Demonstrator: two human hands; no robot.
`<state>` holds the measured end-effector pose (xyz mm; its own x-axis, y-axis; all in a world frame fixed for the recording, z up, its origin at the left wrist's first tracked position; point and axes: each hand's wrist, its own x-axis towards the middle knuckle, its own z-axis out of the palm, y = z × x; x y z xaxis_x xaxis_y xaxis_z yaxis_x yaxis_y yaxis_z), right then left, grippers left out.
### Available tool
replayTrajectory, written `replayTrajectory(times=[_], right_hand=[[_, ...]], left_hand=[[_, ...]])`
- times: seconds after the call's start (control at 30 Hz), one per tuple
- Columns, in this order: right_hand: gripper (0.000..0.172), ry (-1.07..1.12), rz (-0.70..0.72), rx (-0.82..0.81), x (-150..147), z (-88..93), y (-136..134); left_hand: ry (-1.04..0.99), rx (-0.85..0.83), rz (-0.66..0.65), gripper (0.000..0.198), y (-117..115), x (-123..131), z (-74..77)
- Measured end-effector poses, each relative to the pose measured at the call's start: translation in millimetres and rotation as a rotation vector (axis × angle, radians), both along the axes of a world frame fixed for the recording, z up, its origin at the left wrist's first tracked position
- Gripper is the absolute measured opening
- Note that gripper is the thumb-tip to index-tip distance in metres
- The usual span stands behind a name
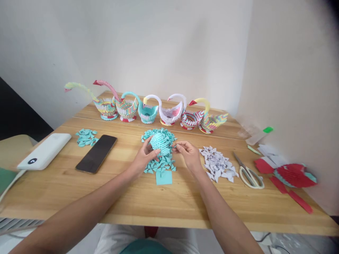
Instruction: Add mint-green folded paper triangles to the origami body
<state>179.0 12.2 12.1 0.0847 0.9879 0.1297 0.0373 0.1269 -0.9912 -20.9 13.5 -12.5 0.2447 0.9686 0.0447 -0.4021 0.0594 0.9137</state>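
Observation:
In my left hand [144,157] I hold a rounded turquoise folded-paper body [160,143], built of many small interlocked pieces. My left thumb presses its near side and the other fingers go round its left side. Close to its right side, my right hand [186,151] pinches a small piece that looks like turquoise folded paper [174,145], mostly hidden by the fingertips. Beneath and around both hands spreads a pile of turquoise paper triangles [149,166]. A flat turquoise paper square [164,177] lies at the pile's near edge.
Several folded-paper swans [148,114] line the back of the wooden table. To the left are a white power bank [45,151], a black phone [96,154] and more turquoise pieces [87,137]. White paper pieces [218,164], scissors [249,173], a glue bottle [261,135] and red paper work [295,175] lie right.

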Motion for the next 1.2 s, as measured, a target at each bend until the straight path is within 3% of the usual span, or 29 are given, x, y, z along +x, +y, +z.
replayTrajectory(times=[0.2, 0.37, 0.57, 0.73, 0.9, 1.03, 1.2], right_hand=[[0.024, -0.026, -0.049, 0.051, -0.1, 6.9, -5.5], [0.021, -0.101, -0.007, 0.106, 1.4, 9.5, -6.7], [0.021, -0.056, -0.027, 0.086, 1.0, 4.8, -3.6], [0.037, 0.020, -0.054, 0.057, -0.8, 4.3, -3.9], [0.028, 0.034, -0.068, -0.003, -0.8, 3.5, -2.4], [0.027, -0.054, -0.070, 0.051, 1.1, 1.4, -1.5], [0.029, -0.150, -0.048, 0.138, 2.6, 0.6, -2.1]], left_hand=[[0.076, 0.023, 0.021, 0.093, -0.6, 0.9, 1.9], [0.188, 0.063, 0.062, 0.098, 0.0, 0.9, 1.3], [0.279, 0.181, 0.092, 0.088, -0.2, 0.2, -3.5], [0.105, 0.143, 0.059, 0.088, -0.8, 2.1, 1.5], [-0.090, -0.030, 0.064, 0.072, -0.7, 2.1, 7.4], [-0.244, -0.146, 0.002, 0.050, -1.2, 0.3, 10.2], [-0.331, -0.262, -0.087, 0.045, 0.7, -1.6, 12.0]])
